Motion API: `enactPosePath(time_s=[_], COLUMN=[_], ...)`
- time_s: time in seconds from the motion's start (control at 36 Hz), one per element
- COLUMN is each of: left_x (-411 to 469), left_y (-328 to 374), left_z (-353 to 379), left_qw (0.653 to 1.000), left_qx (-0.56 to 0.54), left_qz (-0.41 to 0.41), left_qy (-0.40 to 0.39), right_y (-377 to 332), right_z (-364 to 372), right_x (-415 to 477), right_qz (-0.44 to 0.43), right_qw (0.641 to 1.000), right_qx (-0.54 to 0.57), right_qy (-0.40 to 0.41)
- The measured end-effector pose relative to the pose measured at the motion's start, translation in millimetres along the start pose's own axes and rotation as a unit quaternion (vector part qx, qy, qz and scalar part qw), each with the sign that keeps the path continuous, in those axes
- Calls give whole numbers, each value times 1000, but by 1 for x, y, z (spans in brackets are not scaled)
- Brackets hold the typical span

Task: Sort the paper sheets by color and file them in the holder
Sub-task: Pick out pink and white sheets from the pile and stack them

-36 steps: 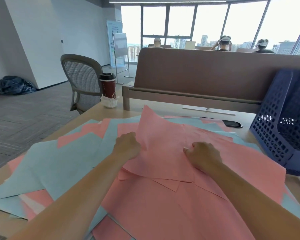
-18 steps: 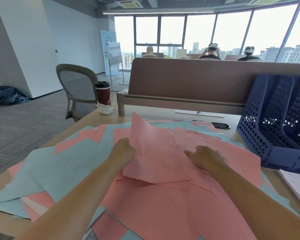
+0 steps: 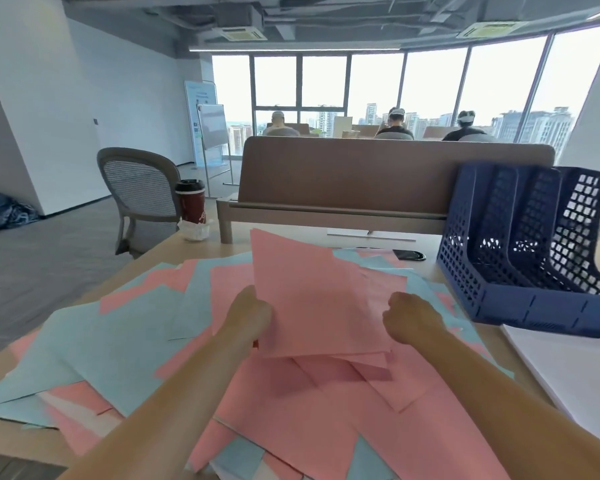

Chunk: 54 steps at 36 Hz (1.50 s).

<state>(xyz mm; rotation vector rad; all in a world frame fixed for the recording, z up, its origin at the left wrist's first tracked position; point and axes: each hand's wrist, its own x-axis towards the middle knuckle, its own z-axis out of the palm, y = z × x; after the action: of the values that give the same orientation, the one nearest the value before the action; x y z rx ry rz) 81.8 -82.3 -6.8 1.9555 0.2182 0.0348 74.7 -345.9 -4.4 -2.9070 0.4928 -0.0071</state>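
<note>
Two hands flank the pink stack (image 3: 321,306) tilted above the littered surface (image 3: 291,235); left hand (image 3: 252,317) grips its edge; right hand (image 3: 413,318) curls beside it, hold unclear; gathering pinks, you next need a level carry into the blue holder (image 3: 520,265).

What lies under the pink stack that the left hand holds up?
Loose pink sheets lie beneath the pink stack in the left hand, light blue sheets beside them. The desk under the pile is covered.

Two bare forearms (image 3: 174,393) are showing, running from the lower frame edge toward the centre. The left hand (image 3: 248,315) and right hand (image 3: 413,318) are showing bare too.
</note>
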Motion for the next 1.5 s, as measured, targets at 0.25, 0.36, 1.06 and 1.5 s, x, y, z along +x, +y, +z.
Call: enactPosePath(time_s=[0.25, 0.36, 1.06, 1.5], left_x=[18, 21, 27, 56], left_y=[-3, -4, 26, 20], left_z=[22, 28, 70, 73], left_qw=[999, 999, 990, 986], left_qx=[27, 20, 51, 155], left_qz=[15, 14, 70, 47], left_qy=[-23, -24, -110, -46], right_y=[19, 24, 29, 10], right_z=[7, 7, -3, 14], right_x=[27, 37, 38, 63], right_qz=[106, 103, 77, 66], right_qw=[994, 994, 918, 949], right_qx=[-23, -3, 389, 307], right_qy=[-29, -25, 22, 36])
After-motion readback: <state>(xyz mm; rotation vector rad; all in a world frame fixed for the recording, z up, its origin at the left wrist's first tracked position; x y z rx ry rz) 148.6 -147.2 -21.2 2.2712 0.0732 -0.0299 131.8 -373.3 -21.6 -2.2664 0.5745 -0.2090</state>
